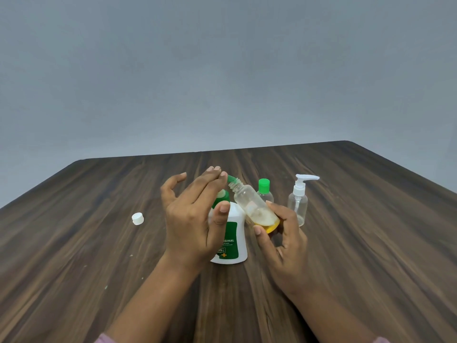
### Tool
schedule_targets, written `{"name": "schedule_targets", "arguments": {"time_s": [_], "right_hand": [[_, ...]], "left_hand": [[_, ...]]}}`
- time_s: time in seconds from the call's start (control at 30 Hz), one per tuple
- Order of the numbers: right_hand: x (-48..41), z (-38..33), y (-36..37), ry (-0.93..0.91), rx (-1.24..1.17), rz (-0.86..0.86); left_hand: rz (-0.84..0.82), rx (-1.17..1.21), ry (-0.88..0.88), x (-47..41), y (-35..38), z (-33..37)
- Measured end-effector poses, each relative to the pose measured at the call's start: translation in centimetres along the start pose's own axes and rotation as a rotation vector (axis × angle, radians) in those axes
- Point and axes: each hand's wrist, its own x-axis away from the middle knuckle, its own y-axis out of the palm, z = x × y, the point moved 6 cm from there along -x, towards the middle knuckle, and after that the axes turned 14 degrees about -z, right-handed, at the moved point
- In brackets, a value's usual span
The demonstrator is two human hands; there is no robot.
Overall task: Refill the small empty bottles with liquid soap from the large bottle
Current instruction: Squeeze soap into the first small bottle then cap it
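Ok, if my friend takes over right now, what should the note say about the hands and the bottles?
Left hand: open, fingers straight over the green pump of the big bottle.
Right hand: grips a small bottle, tilted, mouth at the pump's spout.
A white cap lies on the table, to the left.
Done: a little yellow soap is in the held bottle.
Left: finish filling it and cap it, then fill the green-capped bottle and the clear pump bottle, which both look empty.

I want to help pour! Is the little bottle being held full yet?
Not full. The small bottle, tilted in the right hand, has yellow soap only at its bottom.
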Motion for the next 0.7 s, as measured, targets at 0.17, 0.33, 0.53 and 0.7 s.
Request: {"name": "schedule_targets", "arguments": {"time_s": [0.17,0.33,0.53,0.7], "right_hand": [[0.0,-0.1,-0.1,0.0,0.0,0.01],[-0.1,-0.2,-0.1,-0.001,-0.019,0.009],[-0.1,-0.2,-0.3,-0.016,-0.013,0.025],[-0.1,-0.2,-0.6,-0.012,-0.01,0.026]], "left_hand": [[-0.05,-0.003,0.025,0.0,0.0,0.0],[-0.047,0.025,0.012,-0.2,0.0,0.0],[-0.029,0.067,0.039,0.8,0.5,0.0],[-0.022,0.102,0.013,1.6,0.8,-0.2]]}}
